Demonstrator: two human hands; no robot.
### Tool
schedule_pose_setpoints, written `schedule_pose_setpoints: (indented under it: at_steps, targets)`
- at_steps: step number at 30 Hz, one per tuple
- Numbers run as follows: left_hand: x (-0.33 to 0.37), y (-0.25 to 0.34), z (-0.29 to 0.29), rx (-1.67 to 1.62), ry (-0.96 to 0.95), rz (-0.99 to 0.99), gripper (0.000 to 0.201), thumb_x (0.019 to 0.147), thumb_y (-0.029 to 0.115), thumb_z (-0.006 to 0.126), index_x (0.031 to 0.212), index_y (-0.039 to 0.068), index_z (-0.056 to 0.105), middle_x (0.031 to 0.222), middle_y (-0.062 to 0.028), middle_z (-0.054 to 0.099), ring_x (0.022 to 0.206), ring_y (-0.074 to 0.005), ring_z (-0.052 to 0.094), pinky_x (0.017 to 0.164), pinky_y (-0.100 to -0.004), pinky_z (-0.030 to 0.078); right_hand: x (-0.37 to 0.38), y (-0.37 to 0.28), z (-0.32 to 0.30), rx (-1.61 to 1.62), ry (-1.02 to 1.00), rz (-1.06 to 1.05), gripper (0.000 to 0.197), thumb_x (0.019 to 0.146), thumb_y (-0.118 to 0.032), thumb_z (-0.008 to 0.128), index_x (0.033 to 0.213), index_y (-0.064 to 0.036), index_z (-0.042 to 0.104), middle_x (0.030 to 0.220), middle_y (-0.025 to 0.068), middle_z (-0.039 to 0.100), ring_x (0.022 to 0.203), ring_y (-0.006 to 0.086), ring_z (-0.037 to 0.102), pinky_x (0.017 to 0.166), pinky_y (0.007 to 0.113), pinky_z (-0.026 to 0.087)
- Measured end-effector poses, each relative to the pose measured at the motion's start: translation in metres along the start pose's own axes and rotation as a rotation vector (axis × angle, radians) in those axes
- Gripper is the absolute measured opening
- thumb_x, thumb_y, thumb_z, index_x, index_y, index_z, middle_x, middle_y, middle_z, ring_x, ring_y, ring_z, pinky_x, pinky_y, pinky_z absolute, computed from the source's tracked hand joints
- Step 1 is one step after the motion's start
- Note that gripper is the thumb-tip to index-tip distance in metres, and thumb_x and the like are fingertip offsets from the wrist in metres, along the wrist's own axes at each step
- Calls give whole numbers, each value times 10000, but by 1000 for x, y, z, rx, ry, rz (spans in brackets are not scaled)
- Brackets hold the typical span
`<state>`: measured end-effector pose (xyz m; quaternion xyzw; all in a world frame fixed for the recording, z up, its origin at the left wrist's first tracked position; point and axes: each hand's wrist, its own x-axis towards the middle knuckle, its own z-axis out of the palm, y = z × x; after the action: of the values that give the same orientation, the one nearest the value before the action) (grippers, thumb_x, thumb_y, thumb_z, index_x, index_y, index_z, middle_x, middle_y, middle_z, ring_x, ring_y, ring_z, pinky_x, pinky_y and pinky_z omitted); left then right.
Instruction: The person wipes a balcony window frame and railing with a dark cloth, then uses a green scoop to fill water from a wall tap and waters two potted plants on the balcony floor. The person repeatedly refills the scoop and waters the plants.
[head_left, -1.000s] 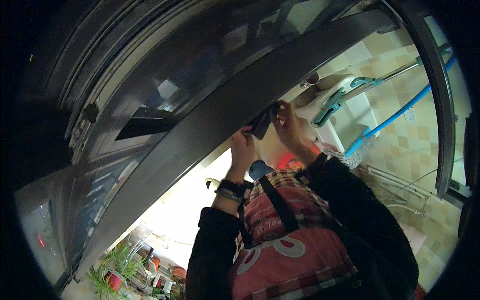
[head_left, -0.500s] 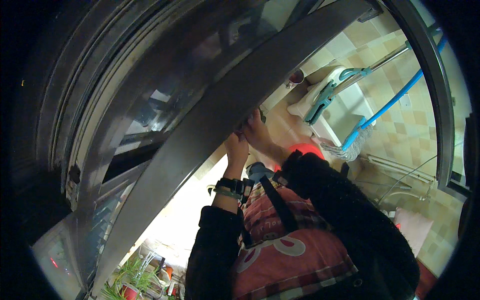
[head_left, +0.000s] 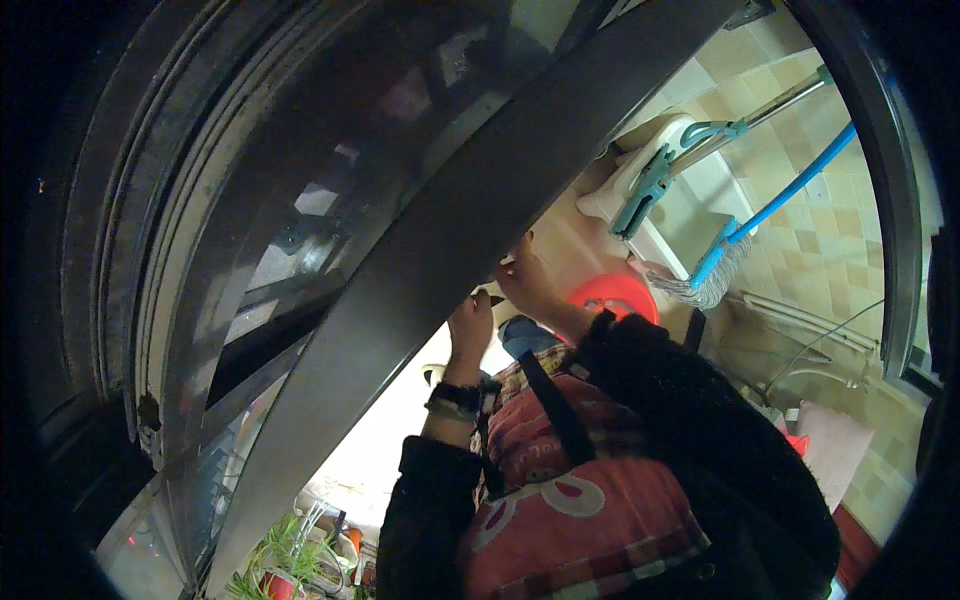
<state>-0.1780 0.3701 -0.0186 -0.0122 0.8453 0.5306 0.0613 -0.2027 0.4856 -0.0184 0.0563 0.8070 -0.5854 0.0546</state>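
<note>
A wide dark frame rail (head_left: 430,215) runs slantwise across the view and hides part of what my hands are at. Just below its edge, my left hand (head_left: 470,325) is closed, with a small dark piece showing at its fingertips; its kind I cannot make out. My right hand (head_left: 530,285) is a little farther up and to the right, close against the rail's edge. Its fingers are bent and partly hidden, so whether they hold anything does not show. A small gap separates the two hands.
To the right, a white basin (head_left: 690,235) stands by the tiled wall. A teal squeeze mop (head_left: 645,190) and a blue-handled string mop (head_left: 715,275) lean over it. A red bucket (head_left: 615,295) is beyond my right forearm. A potted plant (head_left: 280,560) is at lower left.
My hands, close together before, are now apart; the left has dropped slightly and a dark piece shows at its fingertips. The whole view has shifted a little, showing more of the red bucket.
</note>
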Motion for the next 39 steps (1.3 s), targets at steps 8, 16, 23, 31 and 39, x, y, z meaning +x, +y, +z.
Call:
schedule_pose_setpoints:
  at_steps: [8,16,23,31,39]
  targets:
    - [10,22,1,-434,-127,-380,576,876,-57,421,1372,68,157,1242,-116,468,1022,-193,508,737,-282,496,9,-8,-1,320,-99,134,518,870,-5,485,1299,-87,207,968,170,607,850,261,648,708,367,531]
    - [6,22,-9,-185,-54,-223,416,780,-100,481,1184,-2,454,1080,-138,571,981,-240,579,752,-314,511,-3,-8,5,120,-172,209,519,853,19,501,1272,-97,216,994,160,608,860,289,645,688,355,533]
    - [18,3,-13,-47,-211,82,653,743,-156,479,1317,24,224,1218,-143,508,1064,-219,536,818,-295,468,11,10,-8,-50,-108,-74,540,804,28,550,1253,-89,273,1090,170,602,893,302,644,655,350,514]
    - [-61,-19,-58,-255,-47,-200,636,758,-134,474,1329,38,251,1217,-156,496,1093,-233,566,703,-272,507,-33,-21,26,-69,-444,-94,532,809,28,520,1263,-89,270,1050,165,614,800,287,639,610,341,484]
    - [-181,-30,-155,-580,403,-269,661,760,-189,400,1315,143,262,1237,-105,484,1130,-200,499,781,-262,468,-70,-80,117,-56,-934,-230,558,777,46,509,1271,-89,287,954,222,615,906,403,606,733,435,472]
